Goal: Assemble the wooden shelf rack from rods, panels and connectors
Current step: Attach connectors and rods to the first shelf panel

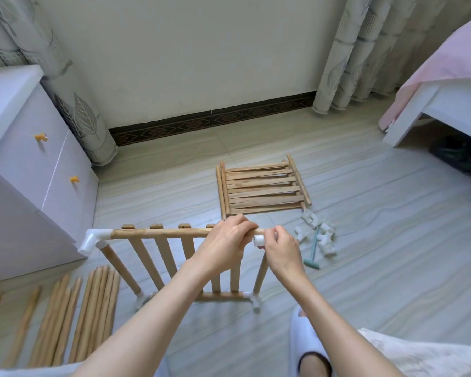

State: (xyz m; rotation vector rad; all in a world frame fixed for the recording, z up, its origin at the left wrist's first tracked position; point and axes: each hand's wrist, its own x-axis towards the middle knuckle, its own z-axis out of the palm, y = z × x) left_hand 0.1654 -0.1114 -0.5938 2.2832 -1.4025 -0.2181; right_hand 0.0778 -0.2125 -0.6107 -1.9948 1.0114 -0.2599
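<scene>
**Fitting a connector onto the upper rail**

The left hand [225, 244] is curling its fingers over the top rod [158, 233] of the standing slatted panel [174, 263], gripping it near its right end — apparently steadying the frame so the end stays put. The right hand [279, 247] is pinching a white connector [259, 240] between thumb and fingertips, holding it just at that rod's free end, likely lining up the socket before pushing it on.

The frame is standing upright on the floor [365, 281], resting on 2 white bottom connectors, with a matching white elbow connector [93, 239] already capping the top left corner. The rods are round, pale wood with a smooth finish; the slats are flat strips running between the upper and lower rails.

Further out, a stack of spare panels [263, 189] is lying flat on the floor beyond the hands, and a loose pile of white connectors [321, 235] is sitting just right of the frame with a small green mallet [312, 253] beside it — all within reach, by my judgement. A row of spare rods [76, 317] is lying side by side on the floor at the left, near a lilac cabinet [38, 186].
</scene>
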